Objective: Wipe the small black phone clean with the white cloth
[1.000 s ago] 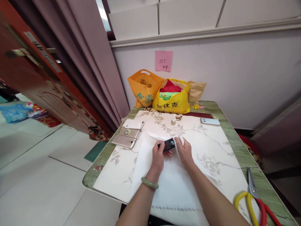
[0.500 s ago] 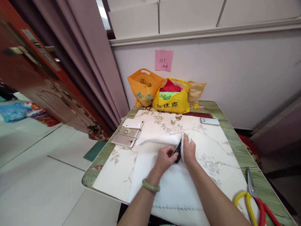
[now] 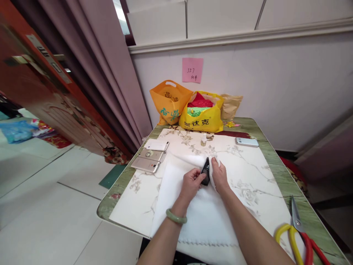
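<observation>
My left hand (image 3: pixel 191 184) pinches the lower left edge of a dark phone (image 3: pixel 205 174), which is tilted up above the cloth. My right hand (image 3: pixel 221 177) grips a bunched part of a white cloth (image 3: pixel 201 221) and presses it along the phone's right edge. The rest of that cloth lies spread beneath both hands, its scalloped edge towards me. Part of the phone is hidden by the fingers and cloth.
Three phones (image 3: pixel 145 164) lie together at the left. Further back stand a small clear bottle (image 3: pixel 203 140), a silver phone (image 3: pixel 247 142), an orange bag (image 3: pixel 168 105), a yellow bag (image 3: pixel 201 121) and a brown paper bag (image 3: pixel 231 106). Large scissors (image 3: pixel 296 222) lie front right.
The phone has turned so more of its dark face shows. My right hand with the cloth has shifted slightly left, and the raised cloth flap behind has dropped flatter.
</observation>
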Action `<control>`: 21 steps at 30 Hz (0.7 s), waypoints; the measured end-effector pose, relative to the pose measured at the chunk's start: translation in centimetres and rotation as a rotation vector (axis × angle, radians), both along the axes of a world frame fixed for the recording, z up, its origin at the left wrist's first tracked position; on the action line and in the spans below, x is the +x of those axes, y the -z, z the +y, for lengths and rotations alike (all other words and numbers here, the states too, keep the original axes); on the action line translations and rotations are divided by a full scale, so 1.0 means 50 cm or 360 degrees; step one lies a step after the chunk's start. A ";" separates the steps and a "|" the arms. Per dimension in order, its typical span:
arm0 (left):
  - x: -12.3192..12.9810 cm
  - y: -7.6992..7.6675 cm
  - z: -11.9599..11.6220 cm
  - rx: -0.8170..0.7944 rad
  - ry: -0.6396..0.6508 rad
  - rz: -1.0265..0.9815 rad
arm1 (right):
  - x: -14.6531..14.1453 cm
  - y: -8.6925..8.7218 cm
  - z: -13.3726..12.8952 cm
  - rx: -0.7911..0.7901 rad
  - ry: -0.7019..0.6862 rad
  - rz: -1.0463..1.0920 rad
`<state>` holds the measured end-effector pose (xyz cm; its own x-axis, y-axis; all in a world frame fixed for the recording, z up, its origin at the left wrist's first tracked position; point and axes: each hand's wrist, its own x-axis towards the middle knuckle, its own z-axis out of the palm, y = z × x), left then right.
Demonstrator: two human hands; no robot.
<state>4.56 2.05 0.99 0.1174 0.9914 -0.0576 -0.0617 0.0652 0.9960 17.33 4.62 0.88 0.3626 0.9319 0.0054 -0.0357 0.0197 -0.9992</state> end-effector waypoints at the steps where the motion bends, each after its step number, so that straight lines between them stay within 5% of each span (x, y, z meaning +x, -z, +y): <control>1: 0.000 0.002 0.001 0.0004 -0.0019 -0.0016 | -0.001 0.001 0.000 0.0013 -0.0013 -0.0036; 13: -0.003 0.000 0.014 -0.0030 -0.0445 -0.0341 | -0.018 -0.006 -0.022 0.0253 -0.0539 -0.0877; 21: -0.005 -0.005 0.007 -0.0021 -0.0121 -0.0168 | -0.014 0.005 -0.014 0.0069 -0.0260 -0.0309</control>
